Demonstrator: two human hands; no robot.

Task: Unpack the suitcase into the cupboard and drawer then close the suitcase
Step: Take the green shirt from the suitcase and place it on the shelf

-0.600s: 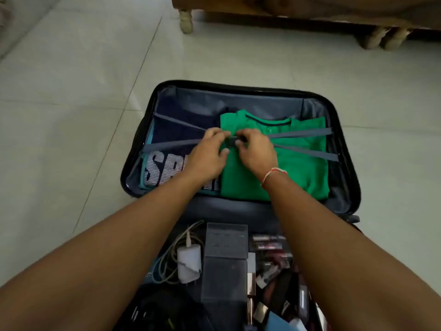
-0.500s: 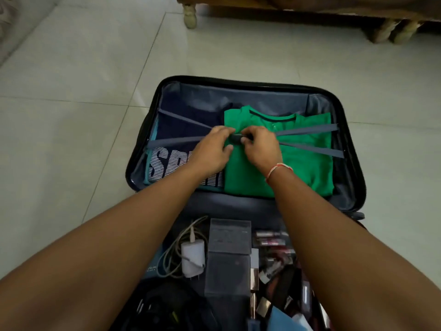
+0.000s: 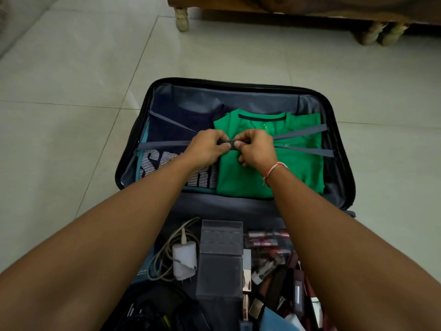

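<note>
A black suitcase (image 3: 343,149) lies open on the tiled floor. Its far half holds a folded green shirt (image 3: 293,173) on the right and a folded navy shirt with white striped letters (image 3: 176,123) on the left. Grey elastic straps (image 3: 300,133) cross over both shirts and meet at a dark buckle (image 3: 231,142) in the middle. My left hand (image 3: 210,148) and my right hand (image 3: 256,149) both pinch that buckle from either side. The near half holds small items.
In the near half lie a white charger with cable (image 3: 185,259), a clear plastic box (image 3: 220,259), several lipsticks and cosmetics (image 3: 269,240) and dark cables (image 3: 155,309). Wooden furniture legs (image 3: 182,19) stand on the floor beyond the suitcase.
Both hands stay on the buckle; the fingers have shifted grip so the buckle shows between the thumbs. The view has tilted slightly.
</note>
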